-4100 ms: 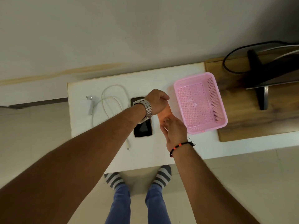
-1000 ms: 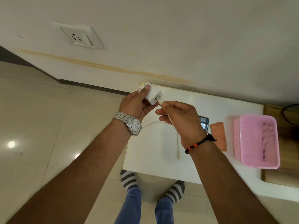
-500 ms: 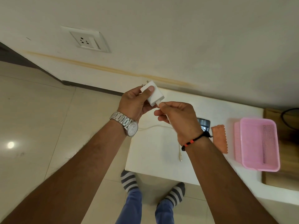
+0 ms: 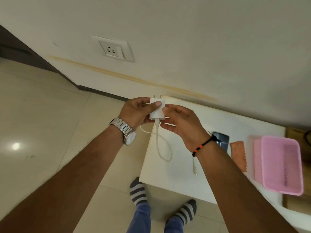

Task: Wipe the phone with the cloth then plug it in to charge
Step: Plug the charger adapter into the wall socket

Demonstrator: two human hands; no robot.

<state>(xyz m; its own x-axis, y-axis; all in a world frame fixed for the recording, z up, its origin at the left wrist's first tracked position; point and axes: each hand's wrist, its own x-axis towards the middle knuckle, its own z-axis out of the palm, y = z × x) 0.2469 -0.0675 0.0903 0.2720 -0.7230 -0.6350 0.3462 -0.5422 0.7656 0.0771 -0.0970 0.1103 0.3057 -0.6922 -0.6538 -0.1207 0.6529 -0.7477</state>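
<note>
White adapter (image 4: 157, 110) pinched in left hand (image 4: 136, 111), cable (image 4: 158, 142) seated; right hand (image 4: 182, 124) half-curled, steadying it. Phone (image 4: 223, 140) at 3 o'clock beside cloth (image 4: 238, 154), probably wiped. Socket (image 4: 111, 50) at 11 unused; phone-end connector (image 4: 195, 171) loose.

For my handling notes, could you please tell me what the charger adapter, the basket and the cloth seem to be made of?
Charger adapter: apparently smooth white plastic with a soft sheen, and two metal-looking pins.
Basket: probably moulded pink plastic, judging by its perforated mesh walls and rounded rim.
Cloth: seemingly matte orange fabric with a zigzag edge; the weave is too small to tell.
</note>
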